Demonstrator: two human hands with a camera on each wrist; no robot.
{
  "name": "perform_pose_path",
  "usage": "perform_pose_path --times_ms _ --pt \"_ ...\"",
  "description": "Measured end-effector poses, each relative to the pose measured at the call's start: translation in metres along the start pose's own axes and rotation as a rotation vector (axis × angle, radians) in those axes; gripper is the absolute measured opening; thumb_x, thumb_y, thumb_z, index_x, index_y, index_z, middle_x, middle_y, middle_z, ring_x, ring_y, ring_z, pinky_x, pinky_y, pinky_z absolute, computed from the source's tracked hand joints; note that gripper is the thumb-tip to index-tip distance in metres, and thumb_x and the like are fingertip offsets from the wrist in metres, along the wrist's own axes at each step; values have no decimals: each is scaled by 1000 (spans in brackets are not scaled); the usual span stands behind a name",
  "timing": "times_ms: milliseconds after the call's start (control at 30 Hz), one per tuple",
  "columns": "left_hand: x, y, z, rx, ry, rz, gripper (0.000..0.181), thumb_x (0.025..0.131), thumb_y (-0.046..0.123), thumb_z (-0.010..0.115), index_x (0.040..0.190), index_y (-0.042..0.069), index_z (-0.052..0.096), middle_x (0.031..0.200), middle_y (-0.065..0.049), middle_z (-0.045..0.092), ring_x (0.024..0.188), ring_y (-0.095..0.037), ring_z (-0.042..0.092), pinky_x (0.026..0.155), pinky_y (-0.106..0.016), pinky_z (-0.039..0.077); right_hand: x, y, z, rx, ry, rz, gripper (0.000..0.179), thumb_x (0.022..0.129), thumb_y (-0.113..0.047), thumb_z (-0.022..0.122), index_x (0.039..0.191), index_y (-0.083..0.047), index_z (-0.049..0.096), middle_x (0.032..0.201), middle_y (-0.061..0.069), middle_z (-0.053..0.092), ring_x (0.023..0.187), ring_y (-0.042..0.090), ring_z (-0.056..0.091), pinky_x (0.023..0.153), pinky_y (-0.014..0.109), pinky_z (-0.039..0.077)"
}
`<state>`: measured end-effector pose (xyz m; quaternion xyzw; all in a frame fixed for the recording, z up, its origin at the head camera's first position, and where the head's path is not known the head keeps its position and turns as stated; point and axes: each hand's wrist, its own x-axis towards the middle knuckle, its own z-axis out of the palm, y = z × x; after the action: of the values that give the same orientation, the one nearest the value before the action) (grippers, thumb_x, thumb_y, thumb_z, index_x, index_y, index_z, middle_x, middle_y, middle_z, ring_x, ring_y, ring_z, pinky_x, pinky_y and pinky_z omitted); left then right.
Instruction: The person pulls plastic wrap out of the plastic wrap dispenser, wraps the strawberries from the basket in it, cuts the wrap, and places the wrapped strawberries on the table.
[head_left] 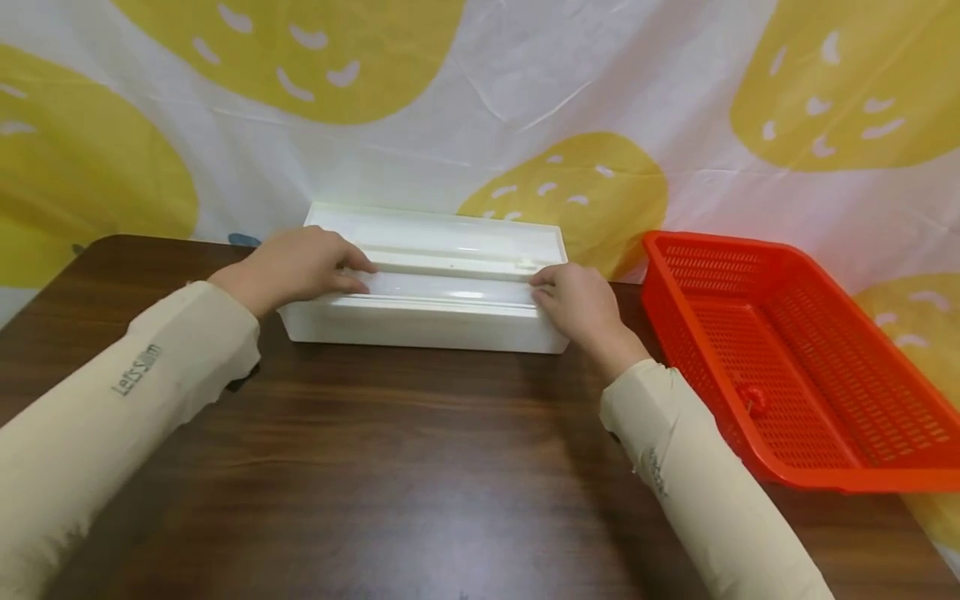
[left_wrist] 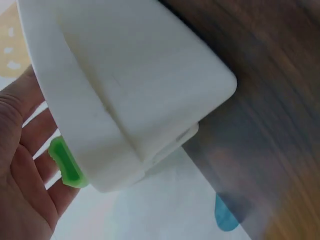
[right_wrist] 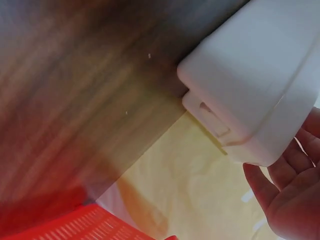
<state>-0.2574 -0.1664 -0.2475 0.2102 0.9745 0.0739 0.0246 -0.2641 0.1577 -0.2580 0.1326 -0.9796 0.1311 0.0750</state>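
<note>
A long white plastic box (head_left: pixel 427 325) stands at the table's back edge with its lid (head_left: pixel 442 229) tipped up behind it. Within the box lies a shiny, whitish roll (head_left: pixel 465 292) that looks like plastic wrap. My left hand (head_left: pixel 300 267) has thumb and fingers at the roll's left end, my right hand (head_left: pixel 581 304) at its right end; both seem to pinch it. In the left wrist view a green piece (left_wrist: pixel 67 165) shows at the box's rim by the left fingers. The box walls hide part of the fingertips in both wrist views.
A red perforated plastic basket (head_left: pixel 750 333) stands on the right, close to my right forearm, with a small red item (head_left: pixel 753 400) in it. The dark wooden table (head_left: pixel 420 467) stretches toward me. Behind it hangs a white cloth (head_left: pixel 525 108) with yellow shapes.
</note>
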Motion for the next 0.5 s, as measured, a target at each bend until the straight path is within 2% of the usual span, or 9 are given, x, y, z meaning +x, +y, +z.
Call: perform_pose_path --times_ms 167,400,500 --pt "-1 4 2 62 45 13 35 88 34 66 118 18 67 118 -8 68 104 -33 64 80 -52 51 3 1 0 -48 17 23 22 91 -24 59 107 -21 73 108 4 72 98 33 64 77 44 51" --pt "-10 5 14 49 183 35 24 89 29 66 108 17 72 108 -5 72 92 -29 68 72 -45 53 -3 4 4 -73 91 15 20 90 -27 63 106 -22 74 103 6 74 93 35 65 74 46 52" --pt "-14 6 16 59 228 46 18 88 27 66 102 18 73 100 -4 74 82 -25 68 64 -41 52 -3 4 6 -82 123 6 19 90 -27 63 104 -22 75 100 7 74 89 35 66 72 46 52"
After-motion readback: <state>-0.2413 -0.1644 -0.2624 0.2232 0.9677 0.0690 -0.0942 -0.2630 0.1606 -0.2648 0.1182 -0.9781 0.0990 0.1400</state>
